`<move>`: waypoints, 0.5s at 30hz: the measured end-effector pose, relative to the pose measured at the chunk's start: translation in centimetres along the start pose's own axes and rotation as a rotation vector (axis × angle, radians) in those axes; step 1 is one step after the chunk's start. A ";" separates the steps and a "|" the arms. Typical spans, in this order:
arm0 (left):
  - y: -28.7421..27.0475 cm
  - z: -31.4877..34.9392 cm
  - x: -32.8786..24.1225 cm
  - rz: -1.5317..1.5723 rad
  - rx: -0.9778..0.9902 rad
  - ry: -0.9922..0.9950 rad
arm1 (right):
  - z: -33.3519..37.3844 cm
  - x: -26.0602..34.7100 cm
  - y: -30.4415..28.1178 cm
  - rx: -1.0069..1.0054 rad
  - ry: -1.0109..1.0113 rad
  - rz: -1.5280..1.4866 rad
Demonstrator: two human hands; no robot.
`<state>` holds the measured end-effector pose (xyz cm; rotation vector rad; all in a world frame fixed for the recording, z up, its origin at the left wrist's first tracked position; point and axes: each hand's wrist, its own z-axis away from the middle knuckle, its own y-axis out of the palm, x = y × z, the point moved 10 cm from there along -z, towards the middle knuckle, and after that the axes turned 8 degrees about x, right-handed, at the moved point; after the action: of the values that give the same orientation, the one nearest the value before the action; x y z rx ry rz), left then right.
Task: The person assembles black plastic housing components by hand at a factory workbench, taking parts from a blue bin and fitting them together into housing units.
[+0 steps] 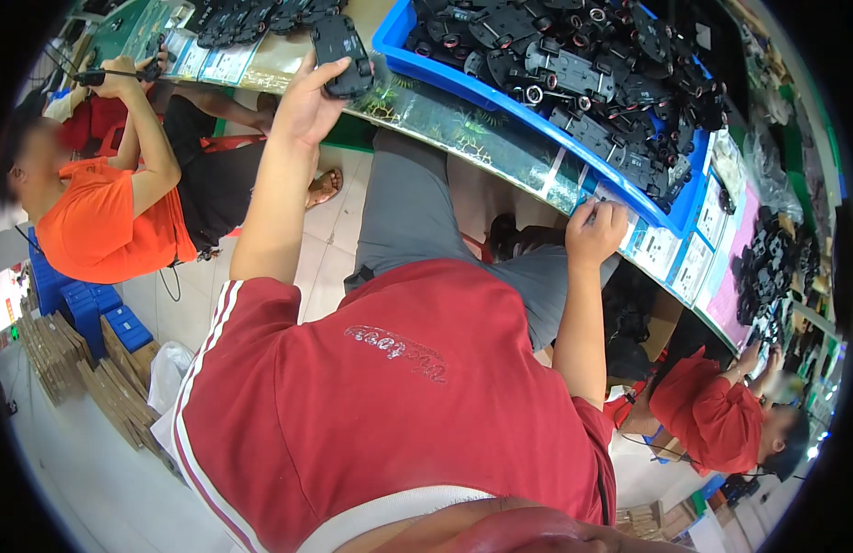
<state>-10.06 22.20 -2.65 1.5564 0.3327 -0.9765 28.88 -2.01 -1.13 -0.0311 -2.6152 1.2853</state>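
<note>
My left hand (309, 103) is closed around a black toy car chassis (342, 57), its thumb lying across the flat underside. The chassis is raised above the table's near edge, beside a row of similar black parts. My right hand (597, 232) is at the table edge, just under the near side of a blue tray (537, 120). Its fingers are pinched together, and what they hold, if anything, is too small to make out. Many black car chassis (569, 74), some with wheels, lie heaped in the tray.
Several black chassis (238, 23) lie at the far left of the table, and more black parts (765, 263) at the right. Printed sheets (652, 249) lie under the table's clear cover. A person in orange (104, 217) sits to my left, another in red (712, 415) to my right.
</note>
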 end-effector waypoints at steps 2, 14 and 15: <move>-0.5 -1.7 -1.8 -0.299 -0.087 0.063 | 0.1 -0.2 0.2 0.018 0.015 -0.001; -2.8 -18.2 -6.5 -0.613 -0.313 0.083 | 0.3 -0.2 0.2 -0.012 -0.013 0.066; -3.1 -19.3 -6.6 -0.626 -0.357 0.138 | 0.4 -0.3 0.3 0.004 -0.016 0.074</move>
<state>-8.62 42.69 -1.10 1.2060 1.0781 -1.2021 29.07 -2.18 -1.68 -0.1184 -2.6479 1.3197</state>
